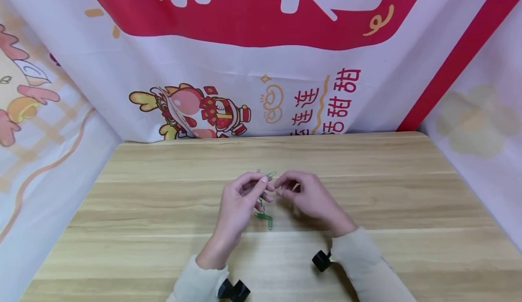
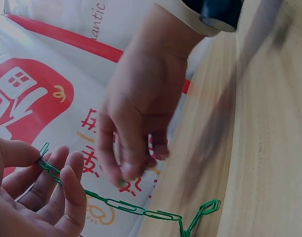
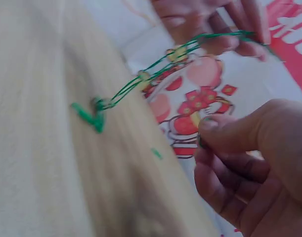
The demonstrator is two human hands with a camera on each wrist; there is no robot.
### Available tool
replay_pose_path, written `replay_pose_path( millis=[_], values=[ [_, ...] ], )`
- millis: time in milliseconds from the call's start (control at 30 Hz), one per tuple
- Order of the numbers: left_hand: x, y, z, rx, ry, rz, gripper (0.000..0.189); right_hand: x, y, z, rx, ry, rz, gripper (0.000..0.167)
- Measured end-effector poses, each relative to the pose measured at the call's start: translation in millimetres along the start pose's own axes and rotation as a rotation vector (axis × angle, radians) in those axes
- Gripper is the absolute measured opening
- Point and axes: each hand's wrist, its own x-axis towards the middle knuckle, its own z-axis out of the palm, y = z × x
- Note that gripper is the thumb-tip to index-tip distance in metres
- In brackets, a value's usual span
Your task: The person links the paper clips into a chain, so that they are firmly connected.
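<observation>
A chain of green paper clips (image 2: 124, 206) hangs from my left hand (image 1: 238, 204), which pinches its upper end between thumb and index finger. In the left wrist view the chain passes the other fingers, and its lower links (image 1: 270, 222) fold into a bent V over the wooden table. To the right, close by the left fingertips, my right hand (image 1: 307, 195) has thumb and index finger pressed together. A bit of green (image 3: 206, 119) shows at those fingertips, a paper clip mostly hidden by them.
A small green piece (image 3: 156, 153) lies on the wooden table (image 1: 163, 211), apart from the chain. Printed cloth (image 1: 244, 61) stands behind the table and along both sides. A black camera (image 1: 321, 260) is worn on the right wrist.
</observation>
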Motion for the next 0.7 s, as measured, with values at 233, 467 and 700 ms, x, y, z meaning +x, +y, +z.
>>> replay_pose_path(
  millis=[233,467,700],
  values=[
    [-0.1,-1.5,0.9,0.01,-0.007,-0.012,0.018,-8.2,-15,-18,0.24,0.076,0.054,0.015],
    [-0.5,-3.7,5.7,-0.014,0.003,-0.034,0.018,-13.7,-26,-24,0.348,0.148,-0.009,0.014],
    [-2.4,-4.9,10.5,-0.044,0.024,-0.028,0.017,-15.8,-30,-25,0.345,0.183,-0.059,0.011]
  ],
)
